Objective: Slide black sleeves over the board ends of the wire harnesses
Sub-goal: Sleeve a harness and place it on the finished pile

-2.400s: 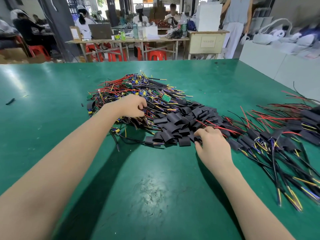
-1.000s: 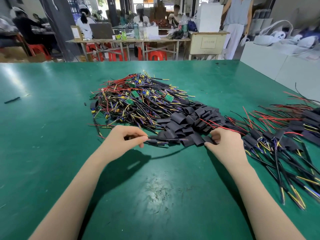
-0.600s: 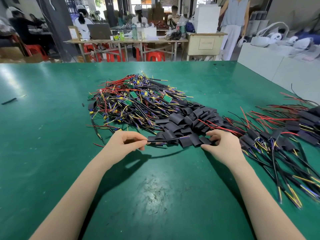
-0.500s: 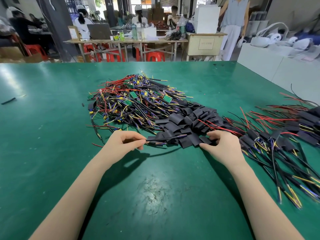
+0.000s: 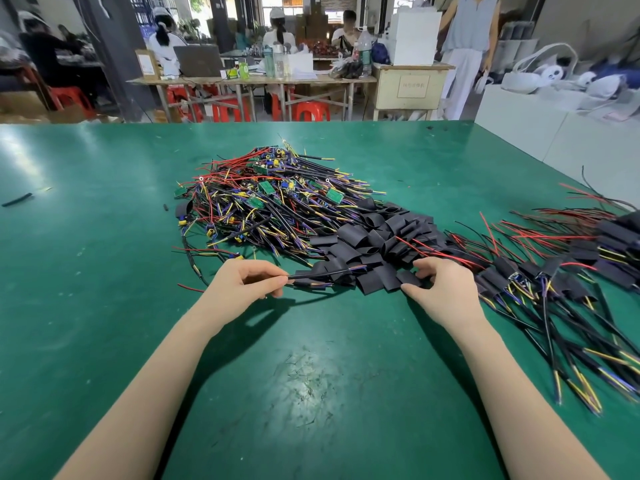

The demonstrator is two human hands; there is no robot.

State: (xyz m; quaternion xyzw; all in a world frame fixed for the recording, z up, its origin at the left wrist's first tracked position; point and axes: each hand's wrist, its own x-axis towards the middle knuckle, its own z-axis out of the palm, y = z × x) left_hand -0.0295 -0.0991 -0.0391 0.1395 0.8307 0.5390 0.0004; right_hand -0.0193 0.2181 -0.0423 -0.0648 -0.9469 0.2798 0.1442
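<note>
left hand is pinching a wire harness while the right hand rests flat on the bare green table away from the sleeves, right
Not quite. The left hand does pinch a wire harness, but the head view shows the right hand at the edge of the black sleeves pile, fingers touching one, not resting apart on the green table.

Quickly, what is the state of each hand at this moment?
Left hand: closed, pinching a black wire harness at its end.
Right hand: fingers curled on a black sleeve at the pile's edge.

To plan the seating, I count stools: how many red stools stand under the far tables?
4 at least: one at far left, three under the long table. Table legs may hide more.
</note>
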